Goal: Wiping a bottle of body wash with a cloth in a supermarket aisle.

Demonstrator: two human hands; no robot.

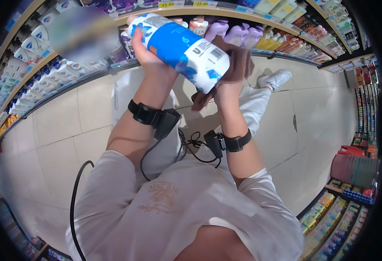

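A large white-and-blue bottle (173, 45) with blue flower prints is held tilted in front of me, its base toward the lower right. My left hand (151, 58) is wrapped round its upper left part, with the thumb along the side. At the base end, my right hand (228, 92) has a brown cloth (239, 65) pressed against the bottle. The cloth hides most of the right fingers, and a loose corner of it hangs below the base.
A curved shelf (51, 55) with rows of bottles runs along the left and front. Purple pump bottles (236, 35) stand just behind the held one. Black cables (194, 141) hang from wrist-worn devices. Red bins (350, 163) and more shelves are at right, over a tiled floor (317, 108).
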